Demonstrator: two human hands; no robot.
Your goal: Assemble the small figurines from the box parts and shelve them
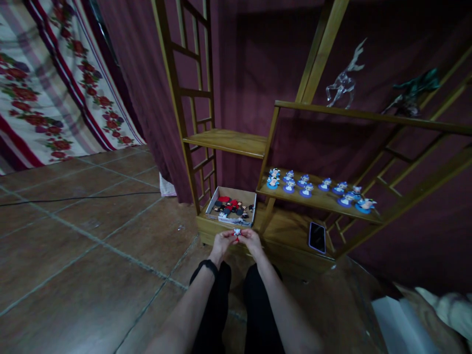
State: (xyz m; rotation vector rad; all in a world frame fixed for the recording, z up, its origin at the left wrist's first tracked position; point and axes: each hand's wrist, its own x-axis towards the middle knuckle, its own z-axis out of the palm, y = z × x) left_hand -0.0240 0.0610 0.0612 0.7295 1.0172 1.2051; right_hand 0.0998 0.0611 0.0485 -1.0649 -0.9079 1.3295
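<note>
A small white and red toy figurine [237,232] is held between both hands, just in front of an open cardboard box. My left hand [223,243] has its fingertips closed on the figurine's left side. On the other side my right hand [251,240] pinches it too. Beyond them the box [253,202] holds a jumble of red, black and dark grey figure pieces [233,207]. Several small figurines on blue and purple round bases, among them one purple-based figurine [289,186], stand in rows on the shelf to the right.
A wooden display rack has a bare-topped left shelf [232,141] and a right shelf [320,199]. A phone [317,237] lies on the lower board. A clear deer ornament [342,83] and a dark green ornament [415,93] stand above. A black cable [79,198] crosses the tiled floor.
</note>
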